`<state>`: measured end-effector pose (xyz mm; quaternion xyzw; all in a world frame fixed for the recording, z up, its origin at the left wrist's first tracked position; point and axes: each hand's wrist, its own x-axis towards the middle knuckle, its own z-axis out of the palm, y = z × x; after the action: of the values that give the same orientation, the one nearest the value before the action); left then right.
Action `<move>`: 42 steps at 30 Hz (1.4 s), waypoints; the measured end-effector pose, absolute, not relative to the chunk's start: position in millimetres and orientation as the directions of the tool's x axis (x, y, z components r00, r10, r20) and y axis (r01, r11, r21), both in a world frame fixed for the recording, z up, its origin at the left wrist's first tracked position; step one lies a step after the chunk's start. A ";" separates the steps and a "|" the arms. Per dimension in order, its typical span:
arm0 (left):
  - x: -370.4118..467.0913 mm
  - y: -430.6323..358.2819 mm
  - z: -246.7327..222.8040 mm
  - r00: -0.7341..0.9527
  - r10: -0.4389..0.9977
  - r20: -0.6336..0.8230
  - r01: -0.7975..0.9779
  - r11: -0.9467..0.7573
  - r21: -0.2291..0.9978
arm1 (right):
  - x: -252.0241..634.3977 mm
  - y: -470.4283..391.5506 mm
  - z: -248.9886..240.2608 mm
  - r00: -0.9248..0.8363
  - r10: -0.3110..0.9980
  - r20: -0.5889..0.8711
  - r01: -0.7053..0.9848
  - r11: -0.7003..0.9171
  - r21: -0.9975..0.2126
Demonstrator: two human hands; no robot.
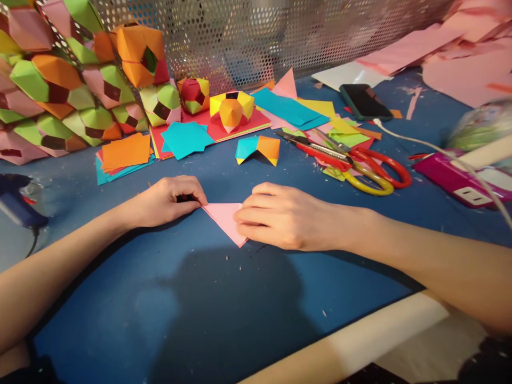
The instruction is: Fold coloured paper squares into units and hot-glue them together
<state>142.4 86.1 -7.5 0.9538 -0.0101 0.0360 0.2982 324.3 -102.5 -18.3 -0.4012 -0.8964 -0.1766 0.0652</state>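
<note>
A pink paper square [224, 217], folded into a triangle with its point toward me, lies on the blue table [136, 298]. My left hand [170, 200] pinches its left corner between thumb and forefinger. Over its right part rests my right hand [288, 216], fingers lying flat on the paper and hiding the right corner. Just beyond the hands sits a small folded paper piece [258, 149] in blue, orange and yellow.
Stacked paper polyhedra [60, 85] fill the back left. Orange sheets [126, 150], blue sheets [186, 140], scissors [372, 170], a red cutter [320, 153] and a phone [366, 101] lie behind. A glue gun [20, 200] is at left, a purple power strip [456, 178] at right.
</note>
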 end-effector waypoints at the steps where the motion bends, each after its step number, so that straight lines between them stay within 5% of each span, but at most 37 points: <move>1: 142.6 86.2 -7.5 0.997 0.002 0.074 -0.041 -0.823 0.567 | 324.0 -102.6 -18.2 -0.669 0.697 0.256 0.742 0.615 0.265; 36: 142.3 80.0 -3.9 0.997 0.047 0.067 0.006 -0.858 0.514 | 322.1 -108.0 -9.3 -0.650 0.747 0.137 0.760 0.640 0.118; 40: 138.8 52.9 -0.9 0.946 0.218 0.239 0.108 -0.909 0.402 | 322.2 -108.2 -9.3 -0.643 0.754 0.136 0.766 0.633 0.112; 42: 137.6 36.0 -3.3 0.933 0.156 0.325 0.034 -0.936 0.350 | 322.2 -107.9 -9.9 -0.643 0.753 0.137 0.765 0.632 0.119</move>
<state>137.6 36.0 -3.3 0.9679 0.0491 0.1764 0.1719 322.2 -107.9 -9.9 -0.4206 -0.9027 -0.0833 0.0369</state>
